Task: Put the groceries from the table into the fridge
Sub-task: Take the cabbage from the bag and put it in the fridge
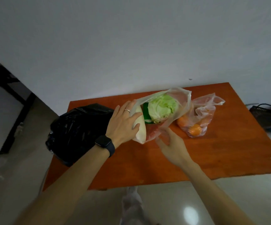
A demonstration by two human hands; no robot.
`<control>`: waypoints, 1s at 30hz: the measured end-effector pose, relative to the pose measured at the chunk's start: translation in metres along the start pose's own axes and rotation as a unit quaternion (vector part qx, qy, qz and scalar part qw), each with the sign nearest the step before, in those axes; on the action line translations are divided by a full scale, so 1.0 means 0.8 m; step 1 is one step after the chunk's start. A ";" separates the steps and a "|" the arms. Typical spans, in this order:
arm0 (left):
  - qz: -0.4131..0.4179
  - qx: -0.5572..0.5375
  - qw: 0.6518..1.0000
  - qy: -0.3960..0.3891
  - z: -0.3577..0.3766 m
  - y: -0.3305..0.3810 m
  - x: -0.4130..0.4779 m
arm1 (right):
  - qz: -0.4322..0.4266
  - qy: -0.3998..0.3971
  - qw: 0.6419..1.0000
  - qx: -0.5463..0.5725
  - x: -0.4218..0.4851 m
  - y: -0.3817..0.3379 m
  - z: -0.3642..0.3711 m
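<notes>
on the orange table [212, 151] nothing is put away yet — black bag [79, 132], bag of oranges [198, 120] and clear bag [180, 101] of cabbage [161, 108] and white radish [140, 127] all lie there, left hand [123, 124] spread flat on the radish, right hand [170, 142] curled at the plastic — grip unclear.

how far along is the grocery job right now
Nothing looks put away: black bag, cabbage bag and orange bag all sit on the table. In hand: left hand rests on the cabbage bag, right hand at its edge. Left: all three; no fridge in view.
</notes>
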State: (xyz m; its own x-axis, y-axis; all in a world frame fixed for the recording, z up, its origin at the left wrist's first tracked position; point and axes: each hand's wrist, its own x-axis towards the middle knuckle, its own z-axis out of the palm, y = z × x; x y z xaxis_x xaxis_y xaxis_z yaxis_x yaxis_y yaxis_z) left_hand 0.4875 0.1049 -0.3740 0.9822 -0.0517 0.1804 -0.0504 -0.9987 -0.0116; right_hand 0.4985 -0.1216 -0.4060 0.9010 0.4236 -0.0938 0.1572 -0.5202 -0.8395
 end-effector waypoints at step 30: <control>0.067 0.008 0.983 -0.171 0.206 -0.077 0.354 | 0.081 -0.017 0.965 -0.249 0.351 0.144 -0.077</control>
State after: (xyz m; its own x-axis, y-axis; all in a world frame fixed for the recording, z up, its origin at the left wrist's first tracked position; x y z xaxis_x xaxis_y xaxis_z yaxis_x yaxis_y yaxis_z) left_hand 0.7981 0.1521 -0.4842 0.9703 -0.1765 -0.1656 -0.1836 -0.9826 -0.0288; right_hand 0.7946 -0.1079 -0.4961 0.9174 0.3266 -0.2275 0.1975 -0.8698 -0.4521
